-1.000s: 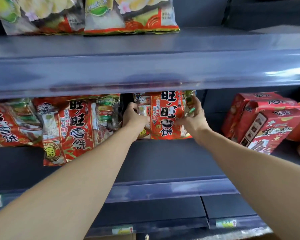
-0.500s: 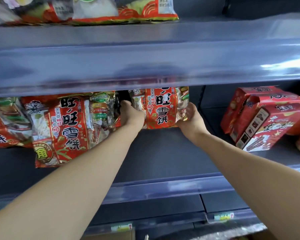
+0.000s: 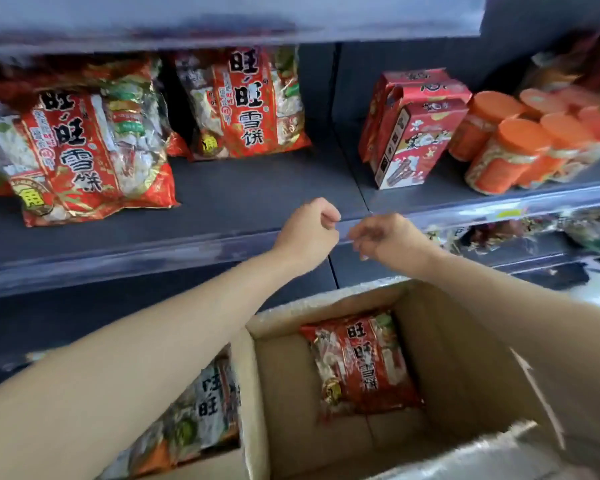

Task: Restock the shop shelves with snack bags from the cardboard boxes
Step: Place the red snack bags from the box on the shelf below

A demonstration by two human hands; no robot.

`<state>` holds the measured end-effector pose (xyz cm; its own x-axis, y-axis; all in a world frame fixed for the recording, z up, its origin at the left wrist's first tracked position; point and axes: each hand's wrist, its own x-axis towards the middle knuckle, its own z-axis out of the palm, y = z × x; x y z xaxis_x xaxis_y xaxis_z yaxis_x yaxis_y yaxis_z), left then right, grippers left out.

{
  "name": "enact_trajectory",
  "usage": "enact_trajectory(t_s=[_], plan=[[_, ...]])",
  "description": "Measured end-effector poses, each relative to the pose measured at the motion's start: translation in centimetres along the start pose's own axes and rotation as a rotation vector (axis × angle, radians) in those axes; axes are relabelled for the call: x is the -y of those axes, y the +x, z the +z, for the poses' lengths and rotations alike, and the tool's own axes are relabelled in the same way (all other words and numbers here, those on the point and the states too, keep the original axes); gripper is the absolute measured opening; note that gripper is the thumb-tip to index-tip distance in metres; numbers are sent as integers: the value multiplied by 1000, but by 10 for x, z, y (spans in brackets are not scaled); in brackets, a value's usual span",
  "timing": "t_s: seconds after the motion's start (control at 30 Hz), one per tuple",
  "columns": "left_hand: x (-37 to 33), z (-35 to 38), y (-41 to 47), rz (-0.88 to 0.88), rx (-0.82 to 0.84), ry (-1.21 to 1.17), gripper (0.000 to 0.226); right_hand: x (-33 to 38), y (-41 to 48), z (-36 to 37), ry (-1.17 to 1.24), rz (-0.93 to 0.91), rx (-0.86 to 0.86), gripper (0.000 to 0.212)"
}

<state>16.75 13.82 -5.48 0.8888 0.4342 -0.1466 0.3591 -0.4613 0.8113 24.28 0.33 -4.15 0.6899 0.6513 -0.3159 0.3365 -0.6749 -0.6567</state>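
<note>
– One red plastic snack bag [image 3: 361, 362] in the open brown cardboard box [image 3: 465, 341], below both hands, well apart from them.
– Hands?
– Left hand [image 3: 305, 230] curled into a fist, empty. Right hand [image 3: 385, 237] fingers loosely curled, empty. Both near the dark grey shelf [image 3: 222, 188] edge; matching stocked bag [image 3: 243, 102] upright behind.

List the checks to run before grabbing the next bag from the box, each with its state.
1. Left hand free: ok, fingers curled, holding nothing.
2. Right hand free: ok, holding nothing.
3. Box open: ok.
4. Boxed bag unobstructed: ok, lies face up.
5. Shelf has room: ok, bare patch in front of the shelved bag.
6. More bags beneath the boxed bag: cannot tell.
</note>
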Motion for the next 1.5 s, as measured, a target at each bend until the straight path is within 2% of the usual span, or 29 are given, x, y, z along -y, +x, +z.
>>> enact_trajectory(t_s=[0.13, 0.27, 0.3, 0.37, 0.4, 0.47, 0.53, 0.57, 0.7, 0.8, 1.03, 1.17, 1.27, 1.4, 1.47, 1.5], plan=[[15, 68, -36, -97, 272, 63, 15, -57, -25, 20, -66, 118, 106, 14], [58, 128, -48, -365, 415, 48, 11, -123, -21, 61, -151, 281, 166, 24], [69, 139, -49, -411, 413, 59, 4, -140, -20, 72, -156, 324, 186, 26], [96, 162, -46, -526, 397, 54, 27, -173, -17, 94, -172, 411, 221, 26], [107, 172, -44, -580, 389, 46, 28, -189, -14, 105, -181, 452, 240, 27], [128, 189, -41, -655, 391, 45, 11, -219, -7, 123, -196, 515, 269, 37], [153, 209, -35, -728, 370, 11, 36, -245, 2, 137, -189, 543, 295, 46], [160, 217, -33, -763, 366, -24, 41, -254, 6, 142, -175, 561, 296, 50], [191, 244, -26, -838, 353, -69, 49, -279, 26, 159, 84, 697, 191, 64], [204, 253, -22, -901, 374, -136, 56, -295, 39, 173, 292, 767, 202, 61], [207, 256, -14, -976, 361, -288, 62, -298, 46, 172, 505, 800, 194, 44], [178, 238, -26, -941, 413, -239, 63, -280, 27, 155, 455, 804, 215, 50], [146, 214, -42, -948, 432, -176, 65, -259, 6, 132, 421, 790, 260, 40], [96, 179, -64, -919, 408, -160, 47, -226, -24, 100, 430, 759, 270, 17], [75, 164, -75, -900, 387, -152, 34, -208, -39, 86, 431, 744, 249, 16], [65, 157, -80, -878, 371, -153, 35, -198, -48, 78, 437, 742, 250, 19]])
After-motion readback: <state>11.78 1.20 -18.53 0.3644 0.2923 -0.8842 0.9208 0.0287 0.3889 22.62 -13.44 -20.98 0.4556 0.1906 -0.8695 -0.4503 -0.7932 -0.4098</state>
